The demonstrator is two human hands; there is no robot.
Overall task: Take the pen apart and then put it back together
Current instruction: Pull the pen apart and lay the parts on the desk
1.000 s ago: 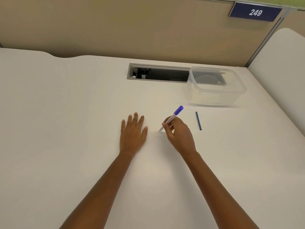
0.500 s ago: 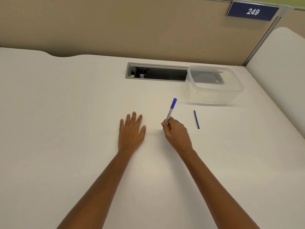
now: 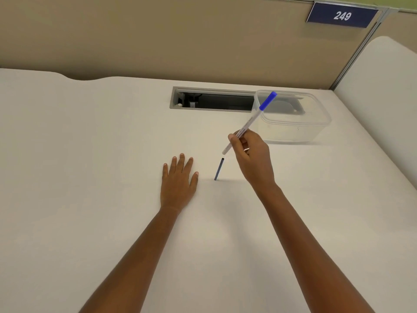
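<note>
1. At the front edge of the desk (image 3: 90, 199), two bare forearms are seen reaching toward its middle.
2. The left hand (image 3: 178, 184) is laid flat on the middle of the desk, palm down, with the fingers straight and slightly spread. Nothing is held by it.
3. Just right of that hand, a thin blue inner tube (image 3: 219, 169) is seen almost upright. Its lower end is at the desk surface and its upper end is just below the barrel's open mouth, apart from it. It is held by neither hand. It is judged to have been drawn out of the pen, so the taking apart is counted as well under way.
4. The right hand (image 3: 252, 154) is raised above the desk, with its fingers curled round the white barrel (image 3: 250, 123) near the lower end.
5. The barrel is tilted, with its open end down and its blue end piece (image 3: 268, 100) pointed toward the far right corner. That piece is seated on the barrel, and whether it is meant to come off cannot be told. No other pen parts are made out. All of the reassembly is judged to remain.
6. Near the far right corner a clear plastic box (image 3: 316, 129) is set. A cable slot (image 3: 216, 101) is cut along the far edge beside it, and a sign (image 3: 341, 15) marked 249 is fixed on the partition behind.
</note>
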